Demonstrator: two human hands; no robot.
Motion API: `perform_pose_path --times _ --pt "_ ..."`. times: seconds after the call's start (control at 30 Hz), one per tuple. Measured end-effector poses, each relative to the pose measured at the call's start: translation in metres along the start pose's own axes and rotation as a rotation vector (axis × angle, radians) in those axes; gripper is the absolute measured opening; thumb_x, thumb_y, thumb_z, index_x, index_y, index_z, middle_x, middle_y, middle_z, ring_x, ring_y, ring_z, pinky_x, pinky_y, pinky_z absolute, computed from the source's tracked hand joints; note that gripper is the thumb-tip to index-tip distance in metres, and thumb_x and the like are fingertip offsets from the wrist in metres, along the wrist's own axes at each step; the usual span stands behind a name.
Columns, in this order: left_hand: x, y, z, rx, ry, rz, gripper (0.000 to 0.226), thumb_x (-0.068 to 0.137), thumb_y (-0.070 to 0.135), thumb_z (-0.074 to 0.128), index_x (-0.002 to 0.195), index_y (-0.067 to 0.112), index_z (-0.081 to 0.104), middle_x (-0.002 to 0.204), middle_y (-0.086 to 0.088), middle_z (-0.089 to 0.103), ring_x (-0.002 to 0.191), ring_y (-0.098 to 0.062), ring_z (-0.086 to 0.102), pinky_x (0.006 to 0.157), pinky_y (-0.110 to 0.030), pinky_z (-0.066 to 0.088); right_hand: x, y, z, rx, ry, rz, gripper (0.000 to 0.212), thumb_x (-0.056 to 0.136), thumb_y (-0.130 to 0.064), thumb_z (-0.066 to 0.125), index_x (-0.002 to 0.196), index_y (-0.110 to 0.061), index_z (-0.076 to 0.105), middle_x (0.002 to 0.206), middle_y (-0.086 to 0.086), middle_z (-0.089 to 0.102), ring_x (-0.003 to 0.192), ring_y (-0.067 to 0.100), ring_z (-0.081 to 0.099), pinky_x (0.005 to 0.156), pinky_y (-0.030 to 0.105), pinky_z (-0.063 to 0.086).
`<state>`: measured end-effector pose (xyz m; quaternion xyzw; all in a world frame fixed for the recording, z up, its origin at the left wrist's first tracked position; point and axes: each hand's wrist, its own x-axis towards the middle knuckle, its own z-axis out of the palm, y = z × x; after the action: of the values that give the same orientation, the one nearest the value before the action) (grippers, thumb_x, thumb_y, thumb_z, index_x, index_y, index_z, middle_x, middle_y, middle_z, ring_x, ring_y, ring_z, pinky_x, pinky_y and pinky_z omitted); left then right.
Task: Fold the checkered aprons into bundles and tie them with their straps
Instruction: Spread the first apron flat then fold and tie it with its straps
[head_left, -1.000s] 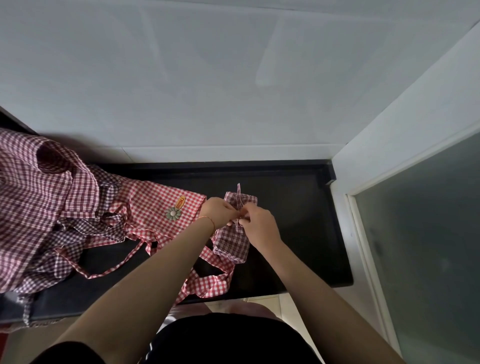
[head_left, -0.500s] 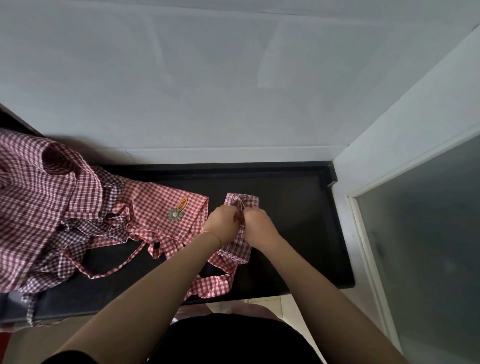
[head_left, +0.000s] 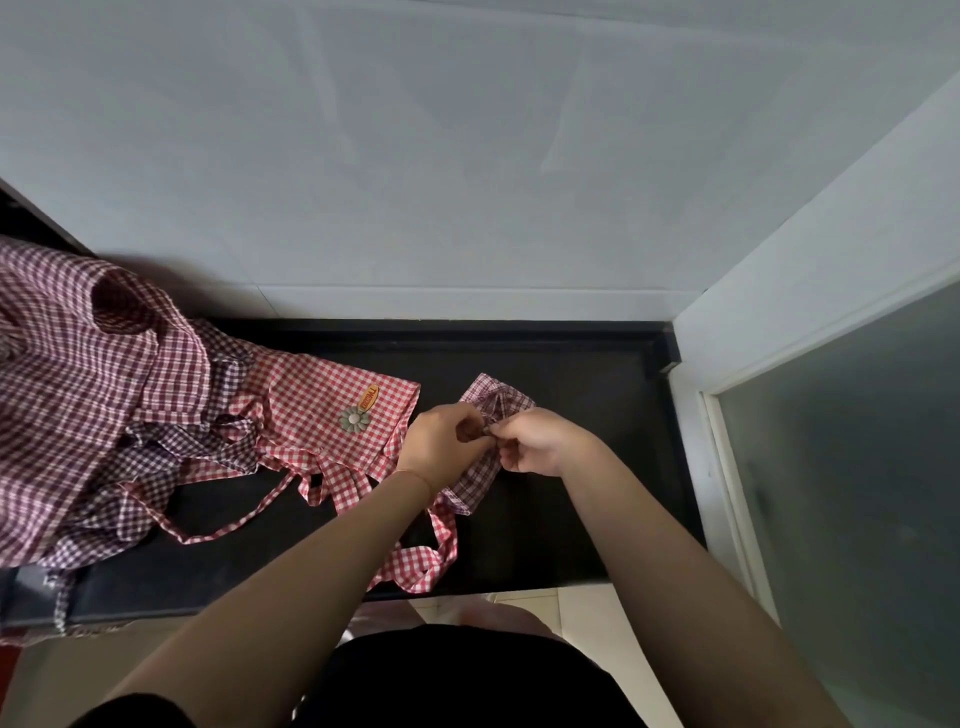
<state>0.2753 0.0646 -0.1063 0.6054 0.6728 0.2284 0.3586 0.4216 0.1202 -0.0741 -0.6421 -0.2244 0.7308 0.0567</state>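
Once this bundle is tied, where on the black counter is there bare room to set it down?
Bare counter lies between the bundle and the white door frame. The left is crowded with loose aprons and straps.

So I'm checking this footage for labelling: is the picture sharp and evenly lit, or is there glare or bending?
Head view: wide-angle bending curves the black counter edge and slants the wall; faint pale reflections streak the wall; soft even light, little shadow; hands and the small bundle look slightly soft; the frosted glass at right is hazy.
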Motion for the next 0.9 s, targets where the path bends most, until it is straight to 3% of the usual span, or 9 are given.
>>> perform_pose_path --times 0.23,0.3,0.4,0.6,0.67,0.77,0.9 --pt "0.010 0.005 0.000 0.067 -0.027 -0.074 0.008 0.091 0.020 0.069 0.088 0.013 0.071 0.098 0.001 0.058 0.082 -0.008 0.054 0.064 -0.009 0.036 0.000 0.003 -0.006 0.153 -0.014 -0.034 0.019 0.096 0.006 0.055 0.114 0.003 0.061 0.099 0.013 0.059 0.084 0.019 0.057 0.080 0.033 0.053" --pt "0.014 0.007 0.000 0.093 -0.105 -0.077 0.009 0.093 0.018 0.064 0.088 0.011 0.067 0.104 -0.002 0.055 0.079 -0.008 0.053 0.064 -0.010 0.039 -0.002 0.006 -0.008 0.154 -0.016 -0.075 0.026 0.095 0.008 0.055 0.120 0.006 0.060 0.107 0.018 0.061 0.090 0.022 0.060 0.077 0.034 0.056" --pt "0.022 0.012 -0.003 0.130 -0.221 -0.105 0.014 0.093 0.018 0.061 0.080 0.014 0.061 0.108 -0.003 0.050 0.077 -0.011 0.052 0.066 -0.017 0.045 -0.004 0.013 -0.006 0.155 0.049 -0.147 0.022 0.091 0.007 0.063 0.113 0.007 0.064 0.103 0.019 0.065 0.090 0.023 0.064 0.070 0.032 0.058" --pt "0.033 0.018 -0.009 0.182 -0.376 -0.146 0.043 0.099 0.024 0.053 0.057 0.014 0.050 0.079 -0.003 0.049 0.055 -0.009 0.038 0.058 -0.024 0.038 0.000 0.027 -0.001 0.210 0.130 -0.209 0.008 0.089 0.004 0.067 0.098 0.004 0.066 0.087 0.016 0.067 0.077 0.022 0.067 0.062 0.030 0.059" --pt "0.033 0.016 -0.010 0.179 -0.365 -0.145 0.043 0.098 0.022 0.054 0.057 0.015 0.050 0.083 -0.004 0.051 0.056 -0.009 0.039 0.057 -0.022 0.039 0.001 0.028 0.000 0.222 0.140 -0.215 0.008 0.090 0.003 0.066 0.098 0.004 0.067 0.088 0.017 0.068 0.078 0.023 0.067 0.064 0.031 0.059" --pt "0.030 0.013 -0.010 0.161 -0.344 -0.122 0.036 0.098 0.022 0.054 0.062 0.018 0.053 0.084 -0.002 0.051 0.061 -0.009 0.043 0.068 -0.028 0.047 0.001 0.030 0.000 0.243 0.142 -0.226 0.009 0.092 0.002 0.064 0.101 0.003 0.067 0.090 0.017 0.069 0.080 0.024 0.069 0.068 0.034 0.060" --pt "0.025 0.016 -0.013 0.343 -0.364 -0.095 0.020 0.103 0.031 0.042 0.091 0.019 0.053 0.080 0.005 0.048 0.087 -0.016 0.049 0.079 -0.029 0.041 0.003 0.032 0.000 0.159 0.221 -0.269 0.010 0.095 -0.001 0.061 0.104 0.001 0.066 0.089 0.016 0.068 0.076 0.021 0.068 0.065 0.031 0.060"
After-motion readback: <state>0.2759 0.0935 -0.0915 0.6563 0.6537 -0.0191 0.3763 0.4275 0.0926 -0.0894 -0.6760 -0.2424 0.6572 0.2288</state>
